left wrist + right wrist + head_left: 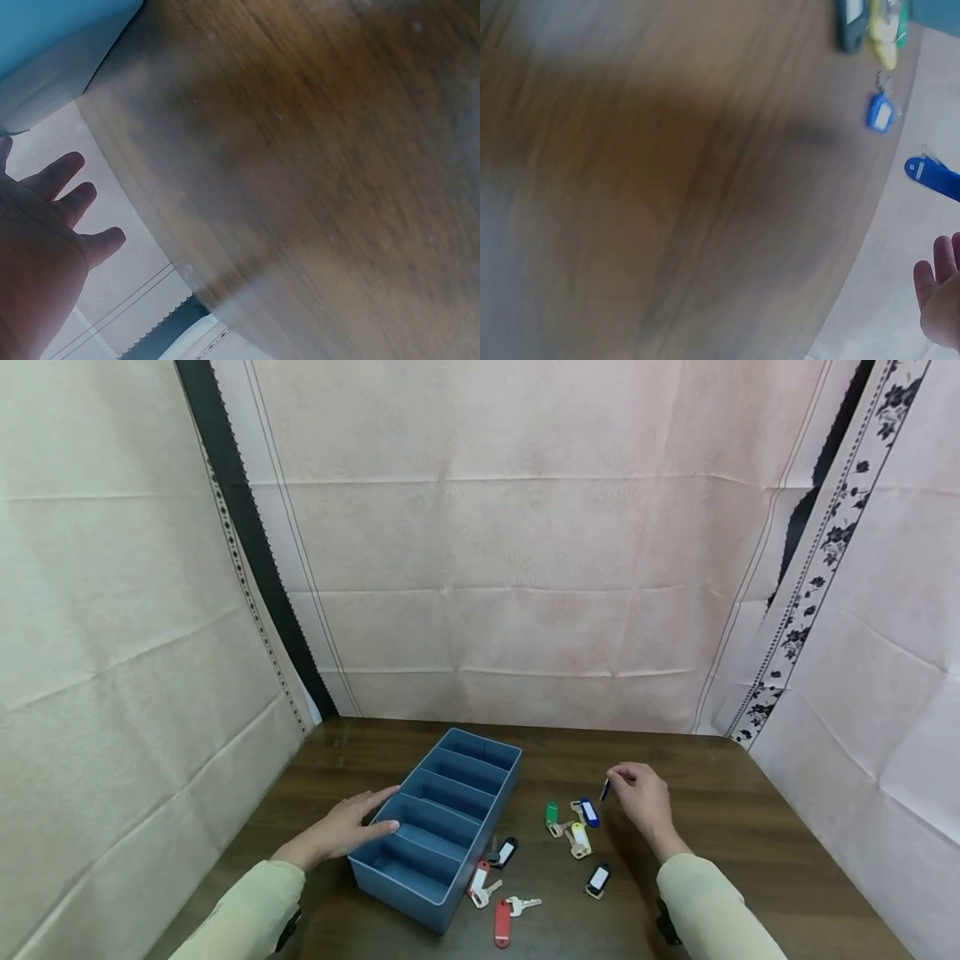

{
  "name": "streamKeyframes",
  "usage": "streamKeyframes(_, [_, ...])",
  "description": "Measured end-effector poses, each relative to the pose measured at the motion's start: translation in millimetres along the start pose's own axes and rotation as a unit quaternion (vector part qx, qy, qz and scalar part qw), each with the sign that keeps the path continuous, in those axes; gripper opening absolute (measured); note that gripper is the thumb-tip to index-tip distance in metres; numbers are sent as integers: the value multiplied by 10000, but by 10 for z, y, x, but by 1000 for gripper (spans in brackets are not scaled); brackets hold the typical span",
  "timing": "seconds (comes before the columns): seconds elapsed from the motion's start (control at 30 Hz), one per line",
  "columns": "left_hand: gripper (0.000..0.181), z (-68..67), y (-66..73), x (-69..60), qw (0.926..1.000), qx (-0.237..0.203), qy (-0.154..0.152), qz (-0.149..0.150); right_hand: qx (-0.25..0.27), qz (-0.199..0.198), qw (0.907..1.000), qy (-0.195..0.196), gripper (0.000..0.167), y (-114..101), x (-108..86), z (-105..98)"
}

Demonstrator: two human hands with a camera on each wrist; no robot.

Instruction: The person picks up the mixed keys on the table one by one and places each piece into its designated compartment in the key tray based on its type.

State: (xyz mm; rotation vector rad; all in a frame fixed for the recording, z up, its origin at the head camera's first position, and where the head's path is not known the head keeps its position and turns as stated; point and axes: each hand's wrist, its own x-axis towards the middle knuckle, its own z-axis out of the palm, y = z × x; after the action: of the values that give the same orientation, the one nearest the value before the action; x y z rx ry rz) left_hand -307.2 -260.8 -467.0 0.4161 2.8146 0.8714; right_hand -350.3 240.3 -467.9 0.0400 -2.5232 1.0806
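Blue key tag (pixel 937 180) pinched in the right hand (pixel 642 798). Left hand (pixel 345 828) kinda spread wide, touching the blue tray (pixel 401 898)

The long, plain sleeves (pixel 251 906) are pale yellow-green, with a small black piece (pixel 666 923) showing beneath each one

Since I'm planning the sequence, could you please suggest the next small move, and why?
I'd probably carry the raised blue plastic key tag left toward the blue rectangular five-compartment box: the right hand pinches the tag aloft, and the left hand touches the box.
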Motion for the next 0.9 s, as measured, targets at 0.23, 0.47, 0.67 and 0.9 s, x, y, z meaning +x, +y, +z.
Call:
streamKeyframes(0.23, [69, -14, 1, -35, 10000, -41, -20, 53, 347, 24, 9993, 124, 21, -205, 3, 117])
streamKeyframes(0.47, [69, 2, 14, -28, 10000, -18, -37, 61, 747, 180, 9970, 95, 20, -480, -48, 278])
streamKeyframes(0.67, [69, 12, -5, 4, 10000, 6, -64, 54, 1059, 77, 9943, 34, 18, -718, -79, 413])
streamKeyframes(0.9, [69, 3, -28, 15, 9999, -4, -110, -5, 1414, 34, 9899, -64, 13, -950, -84, 543])
